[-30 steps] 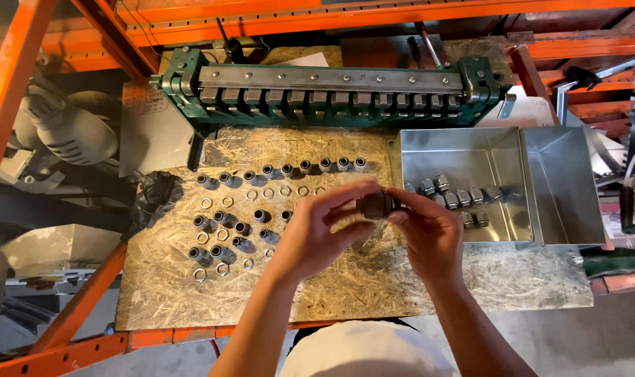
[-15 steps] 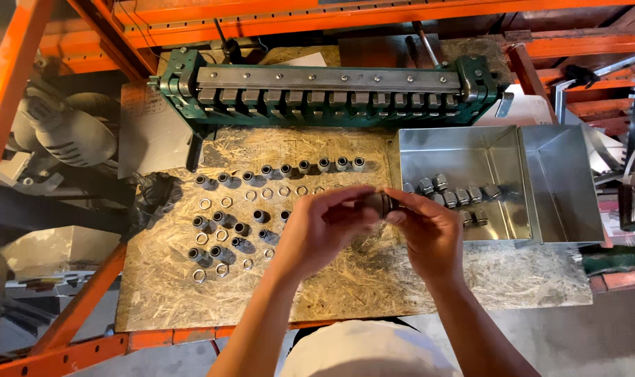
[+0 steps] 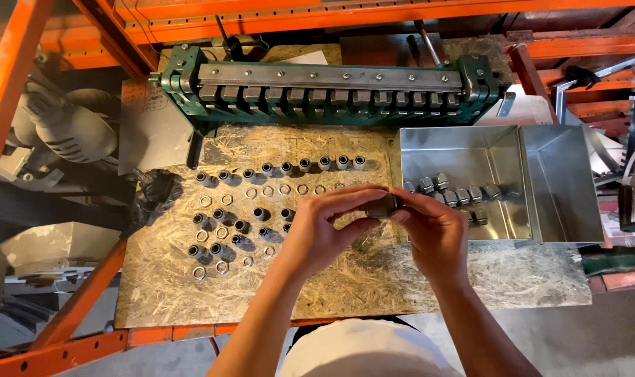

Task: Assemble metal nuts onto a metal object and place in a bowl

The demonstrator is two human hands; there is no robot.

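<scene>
Both hands met over the board, pinching one small metal fitting between them.

Left of the hands, short grey metal sleeves (image 3: 220,215) and thin rings (image 3: 222,232) lay in loose rows on the rough chipboard top (image 3: 164,286), its surface flaked and straw-coloured. The left hand (image 3: 322,227) came up from below with the wrist bent, fingers curled narrow and thumb pressed on the dull, cylindrical fitting (image 3: 384,207). The right hand (image 3: 435,234) mirrored it, fingertips closed on the same fitting from the other side, so the piece sat between the two hands, just above the board. Beyond the fingers stood a green-painted steel bending machine (image 3: 331,87). Right of the right hand sat a shiny folded sheet-metal tray (image 3: 471,150) holding more fittings.
</scene>
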